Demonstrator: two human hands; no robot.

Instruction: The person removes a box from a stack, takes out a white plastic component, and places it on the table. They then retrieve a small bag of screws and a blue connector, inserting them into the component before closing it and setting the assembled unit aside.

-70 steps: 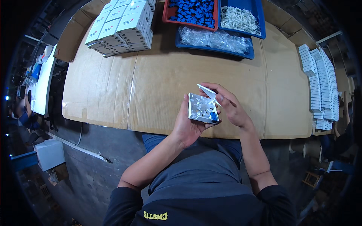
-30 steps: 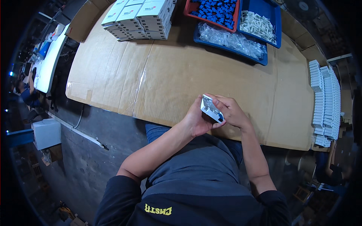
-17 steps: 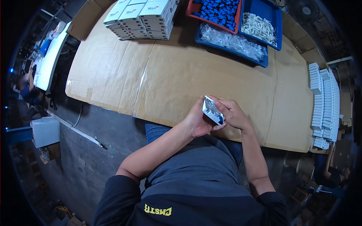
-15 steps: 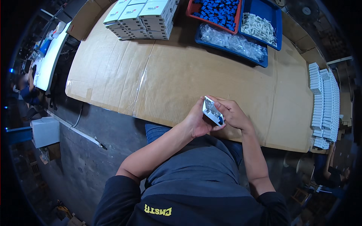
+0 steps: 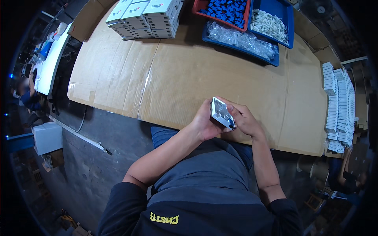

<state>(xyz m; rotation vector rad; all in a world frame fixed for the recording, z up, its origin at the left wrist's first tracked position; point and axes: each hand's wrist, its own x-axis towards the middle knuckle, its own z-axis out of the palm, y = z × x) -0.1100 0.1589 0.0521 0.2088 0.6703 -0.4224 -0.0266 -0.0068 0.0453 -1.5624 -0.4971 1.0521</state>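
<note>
A small white rectangular plastic housing point(image 5: 215, 107) is held between my two hands above the near edge of the table. Clear or greyish parts show inside it, with a dark blue piece at its lower right end. My left hand point(image 5: 204, 125) cradles the housing from its left side and below, fingers partly hidden behind it. Over its right side, my right hand point(image 5: 245, 121) is closed, the thumb pressing at the inner parts. Whether a small piece sits under that thumb cannot be made out.
Stacked white housings point(image 5: 147, 19) stand at the far left of the cardboard-covered table point(image 5: 189, 78). At the far right are a red tray point(image 5: 248, 17) of blue pieces, a blue tray point(image 5: 291, 33) of white pieces and another blue tray point(image 5: 244, 50) of clear parts. Rows of white pieces point(image 5: 340, 106) line the right edge.
The housing has tilted a little, so more of its inside faces up. Both hands keep their hold, with the right thumb shifted slightly over it.
</note>
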